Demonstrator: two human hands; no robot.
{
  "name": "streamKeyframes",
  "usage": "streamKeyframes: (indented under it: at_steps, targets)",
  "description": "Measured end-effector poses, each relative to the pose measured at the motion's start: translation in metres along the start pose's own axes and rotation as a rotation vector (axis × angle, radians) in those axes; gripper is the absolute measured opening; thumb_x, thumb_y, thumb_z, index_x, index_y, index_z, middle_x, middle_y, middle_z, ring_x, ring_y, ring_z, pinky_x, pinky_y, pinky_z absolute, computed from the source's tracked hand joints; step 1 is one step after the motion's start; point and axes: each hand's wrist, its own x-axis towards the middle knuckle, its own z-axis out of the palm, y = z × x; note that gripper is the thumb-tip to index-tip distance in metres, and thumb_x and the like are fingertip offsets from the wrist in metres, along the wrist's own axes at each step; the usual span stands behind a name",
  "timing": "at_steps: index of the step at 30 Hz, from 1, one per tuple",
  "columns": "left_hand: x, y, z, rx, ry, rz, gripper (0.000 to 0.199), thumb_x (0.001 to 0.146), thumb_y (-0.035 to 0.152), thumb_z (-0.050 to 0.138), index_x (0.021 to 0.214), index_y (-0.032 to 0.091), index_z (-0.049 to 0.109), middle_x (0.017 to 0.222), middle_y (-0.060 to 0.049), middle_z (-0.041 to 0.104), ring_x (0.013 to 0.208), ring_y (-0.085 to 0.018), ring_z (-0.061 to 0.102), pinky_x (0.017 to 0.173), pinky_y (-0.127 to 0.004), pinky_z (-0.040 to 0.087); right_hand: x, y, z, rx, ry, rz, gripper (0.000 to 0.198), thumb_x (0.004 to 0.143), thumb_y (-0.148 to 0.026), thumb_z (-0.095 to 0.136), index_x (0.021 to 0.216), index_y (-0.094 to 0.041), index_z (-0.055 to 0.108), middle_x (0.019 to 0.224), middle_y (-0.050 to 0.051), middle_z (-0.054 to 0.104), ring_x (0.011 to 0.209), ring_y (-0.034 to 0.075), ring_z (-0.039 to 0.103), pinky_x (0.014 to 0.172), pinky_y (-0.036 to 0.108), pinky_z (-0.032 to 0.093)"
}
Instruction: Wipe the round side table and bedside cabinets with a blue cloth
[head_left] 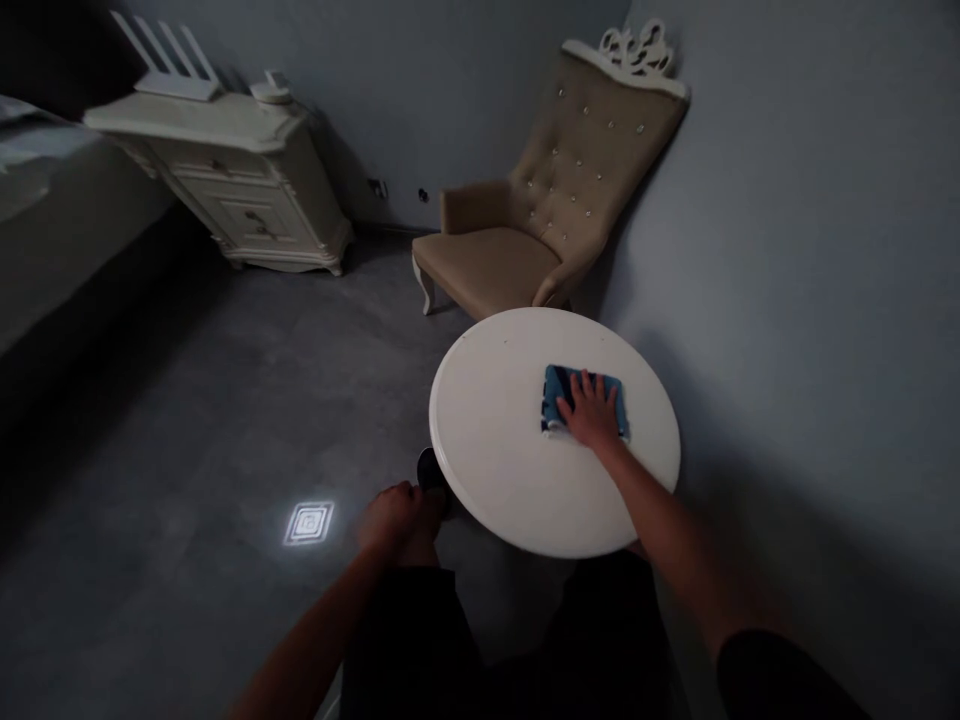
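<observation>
My right hand lies flat on a folded blue cloth with darker patches and a pale lower edge. Its fingers are spread, pressing the cloth against a round white table. The cloth sits right of the tabletop's middle. Left of the table, my left hand rests by my left knee, its fingers curled in. Nothing shows in that hand, though its underside is hidden and the area is dim.
A tan tufted armchair stands just behind the table. At the back left, a white cabinet carries a white router. A bed is at the left, and the grey wall runs close along the right.
</observation>
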Motion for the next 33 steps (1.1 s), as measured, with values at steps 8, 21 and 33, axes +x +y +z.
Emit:
streamKeyframes:
  at_steps: [8, 21, 33]
  targets:
    - [-0.011, -0.006, 0.005, 0.002, 0.013, 0.025, 0.052, 0.111, 0.047, 0.042, 0.116, 0.016, 0.084, 0.127, -0.024, 0.085, 0.117, -0.038, 0.082, 0.092, -0.043, 0.059, -0.231, -0.053, 0.036, 0.147, -0.083, -0.108, 0.083, 0.102, -0.078, 0.041, 0.182, -0.056, 0.034, 0.192, -0.018, 0.010, 0.183, 0.027, 0.001, 0.150, 0.067, 0.003]
    - [0.001, 0.004, 0.000, 0.030, -0.053, 0.036, 0.055, 0.113, 0.051, 0.037, 0.104, 0.021, 0.081, 0.120, -0.021, 0.087, 0.114, -0.037, 0.082, 0.089, -0.041, 0.057, 0.030, -0.051, -0.004, 0.023, -0.038, -0.132, 0.082, 0.116, -0.065, 0.036, 0.184, -0.019, 0.040, 0.195, 0.011, 0.024, 0.179, 0.050, 0.019, 0.142, 0.081, 0.015]
    - [0.020, -0.010, -0.004, 0.005, -0.051, -0.022, 0.055, 0.115, 0.051, 0.036, 0.103, 0.023, 0.081, 0.117, -0.018, 0.087, 0.111, -0.035, 0.082, 0.086, -0.040, 0.055, 0.270, -0.024, -0.001, 0.100, 0.012, 0.127, 0.090, 0.117, -0.071, 0.017, 0.187, -0.016, 0.030, 0.195, 0.019, 0.020, 0.177, 0.053, 0.016, 0.138, 0.086, 0.010]
